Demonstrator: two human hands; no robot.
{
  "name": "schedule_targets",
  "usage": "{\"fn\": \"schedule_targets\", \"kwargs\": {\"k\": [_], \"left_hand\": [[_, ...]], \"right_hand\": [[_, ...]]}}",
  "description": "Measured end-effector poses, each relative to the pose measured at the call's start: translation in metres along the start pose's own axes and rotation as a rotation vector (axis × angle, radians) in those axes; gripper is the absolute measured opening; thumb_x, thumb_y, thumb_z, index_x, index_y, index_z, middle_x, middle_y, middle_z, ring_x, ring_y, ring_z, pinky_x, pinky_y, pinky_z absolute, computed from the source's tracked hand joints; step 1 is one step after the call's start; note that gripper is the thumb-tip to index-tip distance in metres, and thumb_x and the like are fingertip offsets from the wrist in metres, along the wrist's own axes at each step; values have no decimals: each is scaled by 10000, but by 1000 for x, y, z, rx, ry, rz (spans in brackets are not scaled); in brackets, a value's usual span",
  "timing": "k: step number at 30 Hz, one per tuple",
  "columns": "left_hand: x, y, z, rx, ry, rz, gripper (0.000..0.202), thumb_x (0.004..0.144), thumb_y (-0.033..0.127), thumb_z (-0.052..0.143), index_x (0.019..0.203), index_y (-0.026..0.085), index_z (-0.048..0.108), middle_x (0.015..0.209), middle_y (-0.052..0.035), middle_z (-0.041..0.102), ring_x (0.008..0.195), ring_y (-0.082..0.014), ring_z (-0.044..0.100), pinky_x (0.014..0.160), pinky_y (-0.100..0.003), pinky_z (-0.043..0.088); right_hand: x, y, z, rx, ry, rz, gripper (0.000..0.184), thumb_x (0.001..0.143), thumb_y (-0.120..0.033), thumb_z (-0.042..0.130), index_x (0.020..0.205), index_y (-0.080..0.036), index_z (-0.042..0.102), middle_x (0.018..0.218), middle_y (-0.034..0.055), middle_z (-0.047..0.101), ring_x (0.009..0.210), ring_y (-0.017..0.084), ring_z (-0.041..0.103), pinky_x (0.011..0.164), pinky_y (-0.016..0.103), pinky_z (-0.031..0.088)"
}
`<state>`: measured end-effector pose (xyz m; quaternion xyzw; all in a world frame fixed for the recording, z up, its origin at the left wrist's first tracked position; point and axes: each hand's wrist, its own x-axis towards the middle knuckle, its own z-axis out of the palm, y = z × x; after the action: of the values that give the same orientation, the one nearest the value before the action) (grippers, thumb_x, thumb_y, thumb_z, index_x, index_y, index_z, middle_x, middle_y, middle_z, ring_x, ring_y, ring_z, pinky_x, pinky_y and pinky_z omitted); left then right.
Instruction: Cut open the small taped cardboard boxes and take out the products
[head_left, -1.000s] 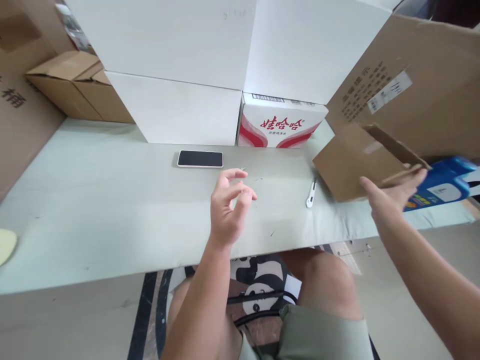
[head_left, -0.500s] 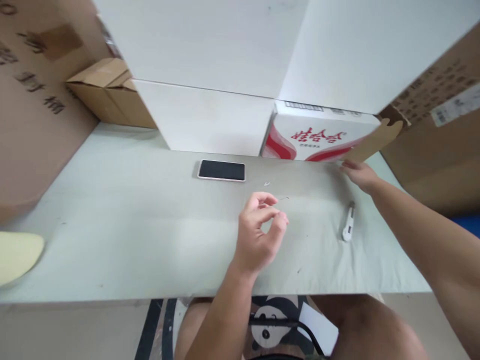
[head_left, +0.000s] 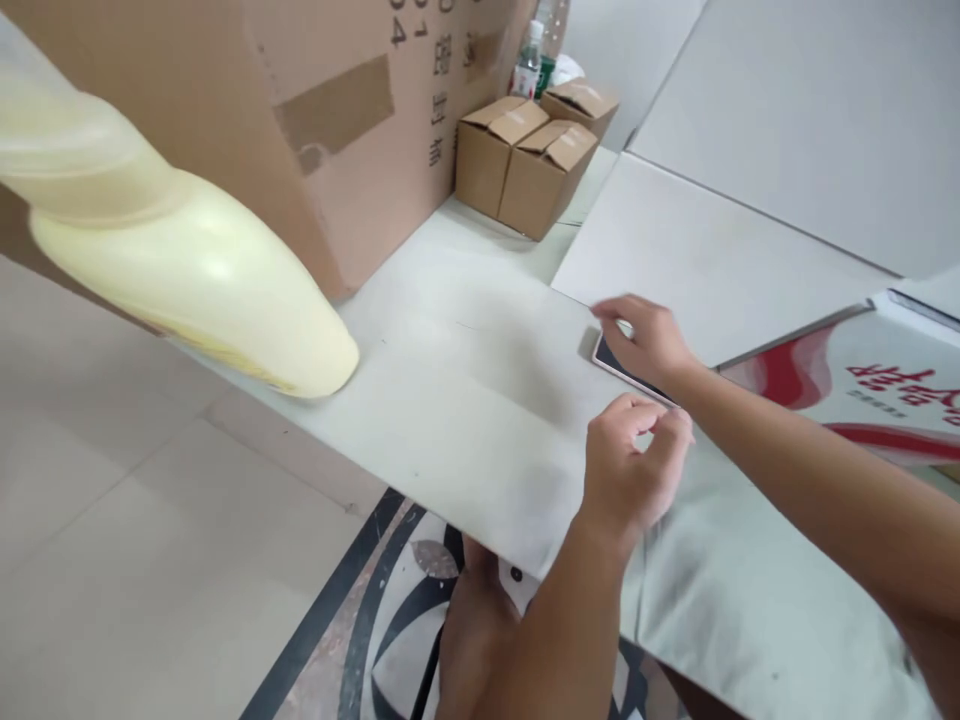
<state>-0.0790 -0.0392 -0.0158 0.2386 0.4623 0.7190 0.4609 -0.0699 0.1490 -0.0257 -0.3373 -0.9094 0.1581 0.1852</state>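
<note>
My right hand (head_left: 646, 338) reaches across the table and rests on the black phone (head_left: 609, 357), fingers curled over its far end; most of the phone is hidden under the hand. My left hand (head_left: 634, 468) hovers just in front of it, near the table's front edge, fingers loosely curled with nothing in them.
The pale table (head_left: 465, 370) carries a cream plastic object (head_left: 187, 270) at its left end. A big brown carton (head_left: 322, 120) stands behind it, small cardboard boxes (head_left: 525, 150) further back, white boxes (head_left: 712, 240) and a red-printed white box (head_left: 862, 385) on the right. Tiled floor lies below.
The view has swung left. My right hand left the brown cardboard on the right and moved over to the phone. The left hand stayed curled above the table.
</note>
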Motion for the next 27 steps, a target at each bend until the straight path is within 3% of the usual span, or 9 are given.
{"fn": "schedule_targets", "kwargs": {"k": [2, 6, 10, 15, 18, 21, 23, 24, 27], "left_hand": [[8, 1, -10, -111, 80, -28, 344, 886, 363, 524, 585, 200, 551, 773, -34, 552, 812, -185, 555, 833, -343, 454], [21, 4, -25, -238, 91, -130, 321, 846, 367, 505, 572, 207, 554, 760, -45, 540, 844, -211, 543, 867, -383, 426], [32, 5, -43, -221, 73, -224, 277, 802, 370, 534, 579, 208, 557, 754, -40, 520, 850, -218, 530, 876, -398, 413], [42, 7, -60, -274, 56, -267, 299, 835, 339, 511, 577, 197, 562, 779, -44, 545, 854, -208, 528, 891, -391, 412], [43, 8, -64, -261, 36, -282, 293, 846, 325, 513, 590, 196, 568, 773, -40, 547, 852, -203, 533, 892, -384, 414], [41, 7, -67, -214, 107, -143, 281, 849, 300, 505, 588, 202, 541, 751, -38, 535, 818, -197, 545, 825, -365, 438], [38, 7, -72, -142, 246, 42, 258, 875, 291, 505, 631, 211, 532, 756, -35, 525, 794, -192, 547, 776, -351, 461], [37, 7, -76, -91, 357, 144, 238, 896, 293, 508, 673, 215, 539, 777, -32, 525, 795, -190, 548, 769, -346, 475], [32, 9, -90, 119, 715, 403, 119, 941, 319, 538, 894, 234, 606, 976, -50, 571, 960, -209, 591, 909, -384, 520]], "right_hand": [[62, -35, 30, -79, 1, -164, 374, 874, -120, 515, 1179, -164, 727, 1248, 134, 732, 1206, 260, 697, 1127, 457, 531], [174, -79, 61, -189, 53, -41, 417, 901, -87, 484, 1287, -38, 634, 1482, 165, 559, 1459, 293, 530, 1200, 470, 418], [249, -75, 64, -226, 140, 125, 466, 991, -301, 378, 1086, 68, 647, 1530, 220, 439, 1537, 385, 396, 1125, 508, 421], [285, -51, 66, -208, 92, 220, 720, 990, -426, 178, 996, 113, 655, 1416, 204, 509, 1493, 403, 441, 1037, 488, 466], [280, -48, 66, -253, 79, 182, 375, 974, -361, 570, 1011, 2, 657, 1377, 212, 578, 1458, 425, 507, 1131, 578, 447], [243, -55, 59, -321, 61, 65, 393, 1027, -310, 399, 1104, 2, 624, 1363, 174, 580, 1419, 348, 558, 1162, 574, 398], [192, -64, 50, -337, 70, -59, 418, 1031, -312, 355, 1213, -48, 622, 1449, 178, 564, 1409, 327, 576, 1174, 564, 397], [158, -69, 43, -338, 84, -131, 377, 982, -332, 515, 1276, -121, 621, 1530, 190, 540, 1416, 363, 571, 1183, 591, 411], [36, -72, 16, -352, 74, -217, 489, 951, -370, 550, 1413, -215, 581, 1625, 164, 484, 1468, 374, 525, 1218, 611, 399]]}}
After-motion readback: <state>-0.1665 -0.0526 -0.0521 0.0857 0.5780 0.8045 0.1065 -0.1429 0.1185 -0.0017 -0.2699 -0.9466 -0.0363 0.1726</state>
